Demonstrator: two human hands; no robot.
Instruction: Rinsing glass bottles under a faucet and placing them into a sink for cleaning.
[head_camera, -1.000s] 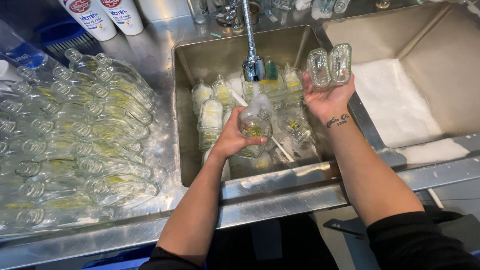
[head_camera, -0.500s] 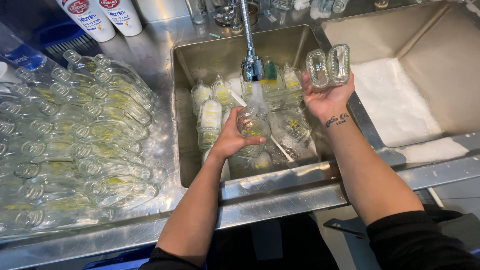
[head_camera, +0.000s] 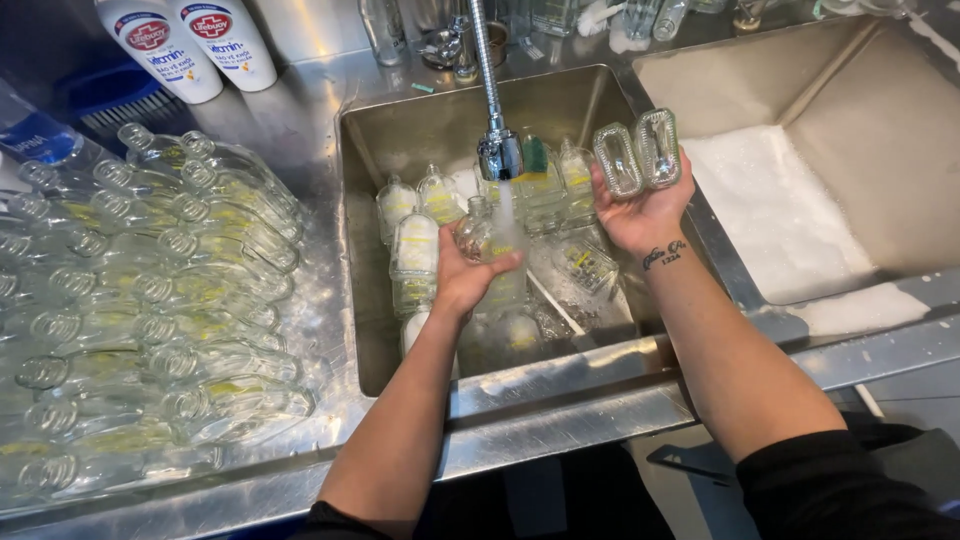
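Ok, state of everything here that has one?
Chrome tap: running.
Small clear glass bottle: held under the stream in the left hand grip.
Two clear rectangular glass bottles: held up in the right hand.
Steel middle sink: holds bottles.
Right sink: foamy.

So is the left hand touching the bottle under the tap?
Touching. The head view shows the left hand wrapped around the small glass bottle, fingers against its side, beneath the tap.
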